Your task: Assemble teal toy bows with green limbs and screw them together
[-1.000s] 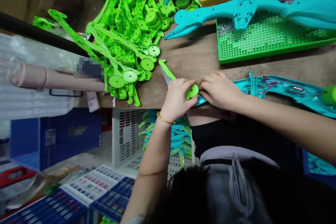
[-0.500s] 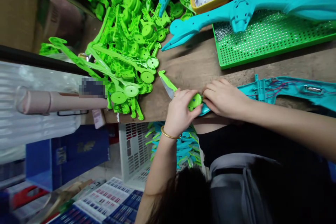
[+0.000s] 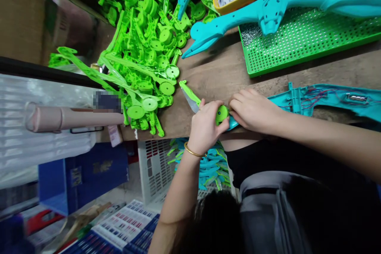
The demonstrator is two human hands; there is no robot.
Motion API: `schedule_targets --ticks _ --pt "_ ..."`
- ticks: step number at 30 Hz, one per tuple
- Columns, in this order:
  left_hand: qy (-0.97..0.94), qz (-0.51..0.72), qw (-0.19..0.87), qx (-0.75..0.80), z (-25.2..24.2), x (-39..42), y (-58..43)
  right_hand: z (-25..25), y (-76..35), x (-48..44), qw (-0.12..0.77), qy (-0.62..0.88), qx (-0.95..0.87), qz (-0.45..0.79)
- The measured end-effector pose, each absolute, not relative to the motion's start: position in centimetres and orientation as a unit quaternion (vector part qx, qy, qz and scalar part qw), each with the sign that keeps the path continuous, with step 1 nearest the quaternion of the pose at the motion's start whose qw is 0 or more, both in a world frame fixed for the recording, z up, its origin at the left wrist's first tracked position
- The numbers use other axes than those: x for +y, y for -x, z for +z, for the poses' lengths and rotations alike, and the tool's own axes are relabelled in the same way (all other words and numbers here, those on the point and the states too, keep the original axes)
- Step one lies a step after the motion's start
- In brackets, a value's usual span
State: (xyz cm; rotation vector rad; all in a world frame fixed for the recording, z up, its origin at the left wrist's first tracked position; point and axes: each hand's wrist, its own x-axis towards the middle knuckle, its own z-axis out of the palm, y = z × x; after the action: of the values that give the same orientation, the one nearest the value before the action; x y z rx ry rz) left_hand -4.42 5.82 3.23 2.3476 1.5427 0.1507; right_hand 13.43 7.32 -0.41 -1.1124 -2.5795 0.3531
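Observation:
My left hand (image 3: 207, 122) is closed around a green plastic part (image 3: 222, 115) with a round disc at one end. A narrow green arm with a translucent blade (image 3: 190, 99) sticks out past the fingers on the far side. Beside that disc, my right hand (image 3: 253, 110) has its fingers curled down on the end of a turquoise plastic shell (image 3: 367, 105). This shell lies open side up along the table edge, with red and dark wires and a metal spring-like piece inside. The right fingertips are partly hidden.
A heap of green plastic parts (image 3: 149, 47) covers the left of the wooden table (image 3: 214, 73). A yellow bin (image 3: 238, 7) holds white slips. Another turquoise shell (image 3: 238, 20) lies across a green perforated tray (image 3: 297, 53) with screws. Below stands a white crate (image 3: 154, 166).
The view has shifted slightly. Both hands stay at the same spot on the green part and the turquoise shell, with hardly any movement.

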Motion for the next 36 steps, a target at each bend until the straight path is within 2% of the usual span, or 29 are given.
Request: schedule_targets --ticks 16,36 --pt "-0.778 0.067 0.157 0.605 3.2 5.2 3.5 0.0 -13.4 7.0 0.135 0.384 -0.910 0.074" --pt "-0.799 0.090 0.174 0.569 2.9 5.3 4.0 0.7 -13.4 7.5 0.147 0.418 -0.875 0.194"
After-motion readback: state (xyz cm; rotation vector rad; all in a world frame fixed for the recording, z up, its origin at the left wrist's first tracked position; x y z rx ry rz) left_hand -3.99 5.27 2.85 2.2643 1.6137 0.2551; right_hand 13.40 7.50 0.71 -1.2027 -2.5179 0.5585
